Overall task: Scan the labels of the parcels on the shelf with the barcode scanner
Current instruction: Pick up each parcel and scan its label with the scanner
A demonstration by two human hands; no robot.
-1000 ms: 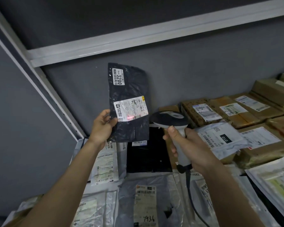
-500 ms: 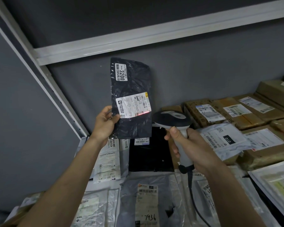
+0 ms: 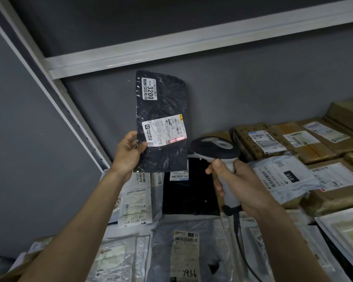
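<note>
My left hand [image 3: 128, 153] grips the lower left edge of a black plastic mailer [image 3: 167, 110] and holds it upright in front of the grey back wall. The mailer carries a white shipping label [image 3: 164, 133] and a small white "3200" sticker [image 3: 149, 90] near its top. A red scan line lies across the barcode at the label's lower right. My right hand [image 3: 238, 182] grips the white handle of a barcode scanner [image 3: 214, 148], whose dark head points left at the label. Its cable [image 3: 245, 251] hangs down past my wrist.
Flat grey and white plastic mailers [image 3: 183, 249] with labels cover the shelf below my arms, with a black parcel [image 3: 190, 192] behind them. Brown cardboard boxes [image 3: 306, 143] with white labels fill the right side. A white shelf beam [image 3: 192, 45] runs overhead, a slanted upright post [image 3: 55, 94] at left.
The black mailer and my left hand have risen slightly and shifted right in view. The red scan line has moved from the label's middle to its lower right barcode.
</note>
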